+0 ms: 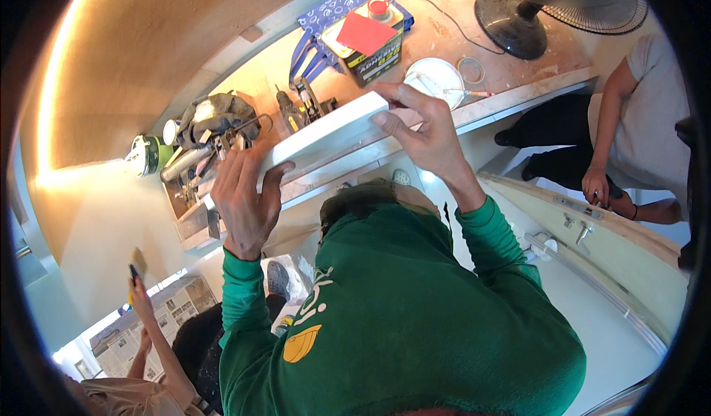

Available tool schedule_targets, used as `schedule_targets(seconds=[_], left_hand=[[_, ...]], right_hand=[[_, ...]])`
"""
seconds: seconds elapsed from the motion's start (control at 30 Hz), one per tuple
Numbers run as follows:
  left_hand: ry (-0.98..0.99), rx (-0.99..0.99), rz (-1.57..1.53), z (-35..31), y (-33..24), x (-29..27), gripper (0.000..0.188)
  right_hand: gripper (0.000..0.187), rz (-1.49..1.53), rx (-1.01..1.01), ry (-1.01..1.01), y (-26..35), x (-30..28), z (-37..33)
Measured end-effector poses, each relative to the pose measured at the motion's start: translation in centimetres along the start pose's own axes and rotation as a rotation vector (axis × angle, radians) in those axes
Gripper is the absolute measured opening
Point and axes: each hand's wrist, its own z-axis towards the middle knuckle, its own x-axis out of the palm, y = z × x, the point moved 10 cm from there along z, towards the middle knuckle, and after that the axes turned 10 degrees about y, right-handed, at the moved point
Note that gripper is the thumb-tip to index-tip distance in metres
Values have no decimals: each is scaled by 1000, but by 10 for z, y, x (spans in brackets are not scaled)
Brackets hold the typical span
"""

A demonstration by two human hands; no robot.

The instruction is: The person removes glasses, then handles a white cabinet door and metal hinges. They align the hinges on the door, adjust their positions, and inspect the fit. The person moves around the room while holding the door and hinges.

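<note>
I hold a narrow white board (326, 133) up in front of me, tilted so that its right end is higher. My left hand (248, 197) is closed round its left end, the thumb on the near face. With my right hand (429, 131) I pinch the other end between thumb and fingers. Behind the board, on the bench, lie a yellow and black power drill (289, 112) and a second dark tool (311, 99), partly hidden. A square adhesive can (374, 62) with a red sheet on top stands just beyond my right hand, beside a round white lid (433, 79).
A cluttered tool box (194, 186) and a green tub (152, 155) sit at the bench's left. A black fan (518, 23) stands at the far right. One person (637, 120) is by the door (592, 223); another with a brush (141, 268) works at lower left.
</note>
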Motion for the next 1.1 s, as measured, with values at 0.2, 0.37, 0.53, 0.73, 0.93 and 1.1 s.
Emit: schedule_targets(seconds=[0.2, 0.37, 0.53, 0.73, 0.93, 1.1], left_hand=[[-26, -6, -1, -6, -8, -2, 37], [66, -83, -210, 12, -29, -6, 34], [207, 187, -118, 46, -73, 2, 42], [301, 220, -212, 66, -85, 17, 48], [239, 256, -177, 72, -95, 18, 46], [191, 234, -145, 77, -93, 21, 43]], right_hand=[[43, 110, -194, -62, 11, 3, -2], [34, 214, -132, -119, 14, 21, -3], [39, 250, -101, -126, -6, 34, -7], [43, 195, -95, -121, -25, 39, -13], [43, 160, -122, -118, -21, 40, -14], [43, 190, -94, -110, -26, 42, -12]])
